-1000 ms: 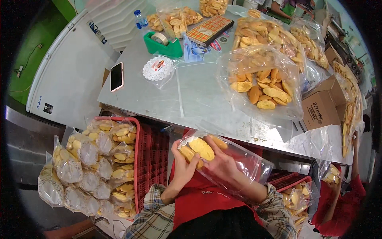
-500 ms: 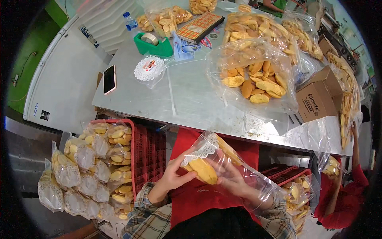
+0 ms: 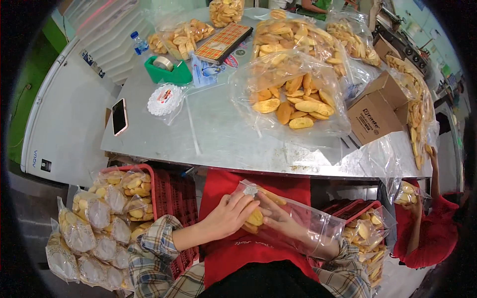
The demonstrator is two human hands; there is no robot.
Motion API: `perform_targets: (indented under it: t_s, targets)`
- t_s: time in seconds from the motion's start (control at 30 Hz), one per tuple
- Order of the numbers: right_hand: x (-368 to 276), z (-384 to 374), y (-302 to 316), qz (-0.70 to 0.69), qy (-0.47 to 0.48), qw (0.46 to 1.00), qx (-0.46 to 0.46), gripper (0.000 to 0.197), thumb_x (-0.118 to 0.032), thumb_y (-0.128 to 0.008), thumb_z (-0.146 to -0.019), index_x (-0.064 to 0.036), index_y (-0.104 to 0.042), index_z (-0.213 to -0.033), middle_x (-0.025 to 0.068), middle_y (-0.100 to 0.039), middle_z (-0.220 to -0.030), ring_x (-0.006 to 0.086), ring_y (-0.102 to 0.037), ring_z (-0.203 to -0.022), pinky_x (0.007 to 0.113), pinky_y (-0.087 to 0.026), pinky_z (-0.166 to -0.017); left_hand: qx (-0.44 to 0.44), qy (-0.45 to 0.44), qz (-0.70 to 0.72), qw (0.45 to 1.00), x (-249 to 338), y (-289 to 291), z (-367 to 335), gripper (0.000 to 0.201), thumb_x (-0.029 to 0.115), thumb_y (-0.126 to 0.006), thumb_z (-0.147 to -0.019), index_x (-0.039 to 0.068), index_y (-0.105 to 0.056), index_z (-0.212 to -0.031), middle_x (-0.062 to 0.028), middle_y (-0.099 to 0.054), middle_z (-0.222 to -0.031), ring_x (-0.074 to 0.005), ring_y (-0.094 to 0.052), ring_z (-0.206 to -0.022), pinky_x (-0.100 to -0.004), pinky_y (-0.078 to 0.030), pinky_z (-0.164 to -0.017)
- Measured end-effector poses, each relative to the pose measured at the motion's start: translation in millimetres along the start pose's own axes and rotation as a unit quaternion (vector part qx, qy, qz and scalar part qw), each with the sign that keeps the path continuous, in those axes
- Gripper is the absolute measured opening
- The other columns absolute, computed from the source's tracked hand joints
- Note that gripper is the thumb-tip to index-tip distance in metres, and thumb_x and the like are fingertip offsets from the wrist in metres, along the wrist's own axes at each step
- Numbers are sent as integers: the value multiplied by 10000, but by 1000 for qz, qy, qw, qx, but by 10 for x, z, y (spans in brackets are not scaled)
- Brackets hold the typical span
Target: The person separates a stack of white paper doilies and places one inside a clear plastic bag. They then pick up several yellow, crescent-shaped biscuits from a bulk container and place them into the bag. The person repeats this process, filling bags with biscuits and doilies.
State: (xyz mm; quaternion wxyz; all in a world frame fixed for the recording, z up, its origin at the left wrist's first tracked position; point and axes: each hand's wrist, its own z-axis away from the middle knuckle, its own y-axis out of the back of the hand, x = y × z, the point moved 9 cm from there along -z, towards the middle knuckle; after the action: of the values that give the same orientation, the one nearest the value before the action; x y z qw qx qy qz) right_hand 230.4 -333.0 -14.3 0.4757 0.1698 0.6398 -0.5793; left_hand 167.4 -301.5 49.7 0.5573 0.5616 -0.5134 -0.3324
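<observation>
In front of my red apron I have a clear plastic bag (image 3: 323, 224) with yellow oval bread slices (image 3: 255, 218) and a white lacy paper doily (image 3: 250, 190) at its closed-looking end. My left hand (image 3: 226, 216) is curled over that end, fingers bent across the doily and mostly covering it. Clear plastic lies over my right hand (image 3: 284, 221) and wrist, so it appears to be inside the bag, its fingers around the slices. The bag's loose part stretches right along my forearm.
Left stands a red crate (image 3: 174, 203) of filled bags (image 3: 94, 208); another red crate (image 3: 348, 211) is at right. The metal table (image 3: 223, 144) carries a large open bread bag (image 3: 303, 107), a cardboard box (image 3: 375, 111), doilies (image 3: 165, 99), a tape dispenser (image 3: 166, 73) and a phone (image 3: 119, 117). A co-worker (image 3: 432, 233) is at right.
My left hand has moved from gripping the bag's side to lying over its doily end, now hiding most of the doily and bread. The whole view has shifted slightly.
</observation>
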Motion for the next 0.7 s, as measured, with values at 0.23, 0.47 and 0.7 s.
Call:
perform_targets:
  t_s: [0.23,0.47,0.7]
  targets:
    - [29,-74,205,19,-93,995,17,557,-124,-507,-860,-30,-224,-1331,96,-315,-1334,171,-292,-1229,311,-255,-1000,-35,16,51,998,-95,-82,9,651,114,-644,-576,-19,-375,-1153,-168,-388,-1122,-316,-382,-1058,-382,-334,-830]
    - [388,-340,91,8,-170,984,-57,502,-180,-466,-887,-11,-258,-1312,91,-366,-1298,181,-343,-1200,302,-293,-988,-37,106,147,983,-464,-72,320,651,112,-686,-559,-21,-394,-1126,-168,-415,-1110,-308,-406,-1029,-367,-366,-780]
    - [-948,-1177,807,307,-95,947,23,279,-131,-517,-833,-39,-492,-1096,67,-616,-813,162,-581,-603,278,-482,-575,68,390,122,910,-934,499,1620,712,242,-771,-544,-6,-389,-1091,-183,-413,-1052,-360,-409,-976,-419,-364,-846]
